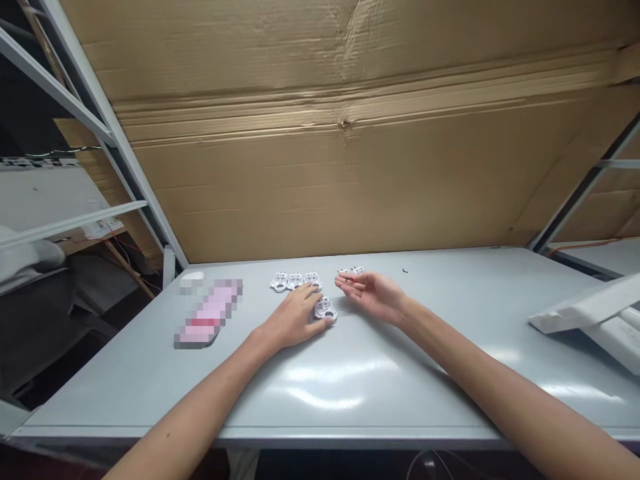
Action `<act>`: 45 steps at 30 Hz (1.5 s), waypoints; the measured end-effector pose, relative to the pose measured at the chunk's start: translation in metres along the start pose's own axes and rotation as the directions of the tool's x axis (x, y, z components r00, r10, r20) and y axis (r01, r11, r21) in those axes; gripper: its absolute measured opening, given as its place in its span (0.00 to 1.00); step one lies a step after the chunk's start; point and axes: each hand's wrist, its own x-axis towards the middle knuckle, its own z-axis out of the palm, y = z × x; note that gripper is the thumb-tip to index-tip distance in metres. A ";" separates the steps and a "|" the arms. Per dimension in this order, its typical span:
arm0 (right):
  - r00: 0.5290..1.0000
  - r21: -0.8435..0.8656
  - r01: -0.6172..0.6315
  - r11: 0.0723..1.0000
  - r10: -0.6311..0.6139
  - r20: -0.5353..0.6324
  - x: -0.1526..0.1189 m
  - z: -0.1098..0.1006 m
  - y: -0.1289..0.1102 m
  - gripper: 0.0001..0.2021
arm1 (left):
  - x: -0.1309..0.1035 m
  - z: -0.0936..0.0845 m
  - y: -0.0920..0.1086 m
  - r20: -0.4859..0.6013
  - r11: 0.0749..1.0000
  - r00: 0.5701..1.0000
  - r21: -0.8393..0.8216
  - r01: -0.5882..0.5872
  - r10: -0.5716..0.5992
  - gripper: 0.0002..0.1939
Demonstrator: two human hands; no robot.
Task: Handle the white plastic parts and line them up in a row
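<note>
My left hand (296, 316) rests low over the tabletop, its thumb and fingers around a small white plastic part (327, 311) with a round hole in it. Just beyond those fingers, several similar white parts (280, 282) stand side by side in a row. My right hand (377, 297) hovers to the right, palm turned inward, fingers stretched out and loosely together. More white parts (357, 270) lie behind it, partly hidden by the fingers. Whether anything tiny lies at its fingertips is too small to make out.
A blurred pink item (210, 313) and a small white object (193, 280) lie at left on the grey table (330, 407). A small dark piece (405, 271) sits toward the back. White foam-like pieces (590, 310) are at right. A cardboard panel (320, 187) closes off the back.
</note>
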 end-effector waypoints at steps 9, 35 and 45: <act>0.998 0.015 -0.051 0.999 0.051 -0.027 -0.006 0.006 -0.001 0.11 | 0.000 0.001 -0.001 0.012 1.000 1.000 0.019 -0.002 0.002 0.21; 0.999 -0.182 0.033 0.983 -0.028 0.033 -0.008 0.001 0.002 0.18 | 0.001 -0.004 0.003 0.039 0.998 0.999 0.056 -0.032 0.030 0.19; 0.998 -0.261 0.062 0.963 -0.052 0.047 -0.011 0.002 0.003 0.24 | -0.002 -0.001 0.001 0.043 0.999 0.999 0.045 -0.014 0.012 0.22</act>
